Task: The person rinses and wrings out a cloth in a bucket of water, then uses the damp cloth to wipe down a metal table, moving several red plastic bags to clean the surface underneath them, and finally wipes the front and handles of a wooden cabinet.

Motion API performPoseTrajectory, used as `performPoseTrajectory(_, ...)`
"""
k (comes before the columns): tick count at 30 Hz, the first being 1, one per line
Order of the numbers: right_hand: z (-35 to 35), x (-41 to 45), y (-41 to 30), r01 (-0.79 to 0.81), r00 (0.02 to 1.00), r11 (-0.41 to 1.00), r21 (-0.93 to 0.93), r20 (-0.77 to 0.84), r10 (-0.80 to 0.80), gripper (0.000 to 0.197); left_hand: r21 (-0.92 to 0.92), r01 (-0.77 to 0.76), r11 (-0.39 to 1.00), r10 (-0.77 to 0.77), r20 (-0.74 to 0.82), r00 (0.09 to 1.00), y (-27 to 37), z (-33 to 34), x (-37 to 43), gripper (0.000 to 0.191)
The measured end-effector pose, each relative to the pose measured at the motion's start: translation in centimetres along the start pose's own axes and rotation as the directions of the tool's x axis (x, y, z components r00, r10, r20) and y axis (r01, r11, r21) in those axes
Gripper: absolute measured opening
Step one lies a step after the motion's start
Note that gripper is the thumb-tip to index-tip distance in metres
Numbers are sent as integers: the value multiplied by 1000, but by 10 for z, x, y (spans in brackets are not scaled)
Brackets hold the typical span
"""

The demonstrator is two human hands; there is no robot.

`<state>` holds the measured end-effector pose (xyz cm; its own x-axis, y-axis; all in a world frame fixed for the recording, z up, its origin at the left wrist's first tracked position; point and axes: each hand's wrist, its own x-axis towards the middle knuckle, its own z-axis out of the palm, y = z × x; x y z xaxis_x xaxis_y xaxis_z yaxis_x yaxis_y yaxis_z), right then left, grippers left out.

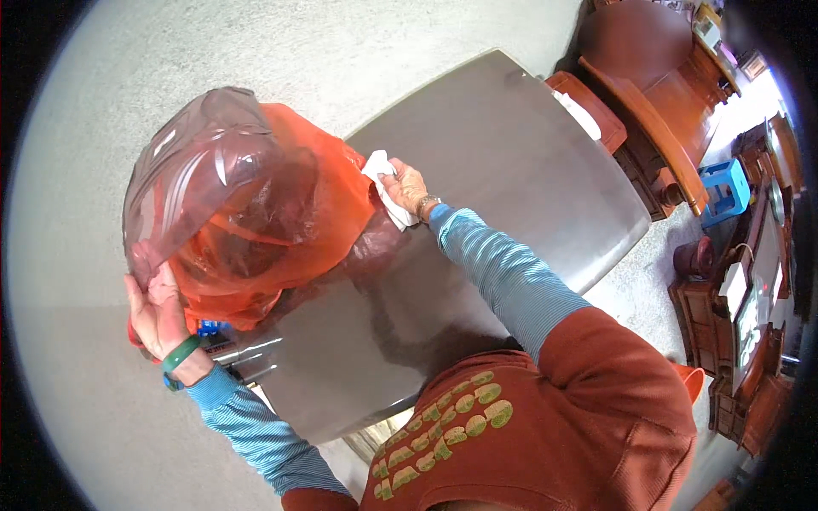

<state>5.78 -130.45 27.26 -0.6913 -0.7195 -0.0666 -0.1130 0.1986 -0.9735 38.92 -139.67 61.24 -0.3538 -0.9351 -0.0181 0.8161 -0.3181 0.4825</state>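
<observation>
A tinted, see-through plastic cover [204,166] stands tilted at the left, its lower rim held by my left hand [160,310]. Beside and partly behind it lies a bulging orange-red plastic bag [332,198]; what the bag holds is hard to tell. My right hand [406,188] grips a crumpled white cloth or tissue [401,214] at the bag's right edge, above the dark glossy tabletop [498,140]. Just below the bag, near my left wrist, a blue item [211,327] partly shows.
Wooden furniture [671,121] and a reddish stool [588,108] with a white item on it stand beyond the table's far right end. A blue plastic stool [725,188] is farther right, near a dark wooden cabinet [700,319]. Pale floor surrounds the table.
</observation>
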Motion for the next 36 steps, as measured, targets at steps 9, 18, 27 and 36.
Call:
performPoseTrajectory(9,5,-1,-10,109,994,994,13,27,-110,32,237,-152,959,204,-211,956,6,21,-38,36)
performPoseTrajectory(18,-23,-13,-26,162,986,910,-382,32,-162,31,640,-236,731,457,-202,866,52,1,-151,51)
performPoseTrajectory(27,-27,-166,-14,577,805,579,-575,518,-288,34,917,-233,324,515,35,857,90,-37,-289,61)
performPoseTrajectory(36,-48,-187,-8,610,788,576,-544,493,-370,44,999,-12,-43,305,25,952,49,-49,-295,22)
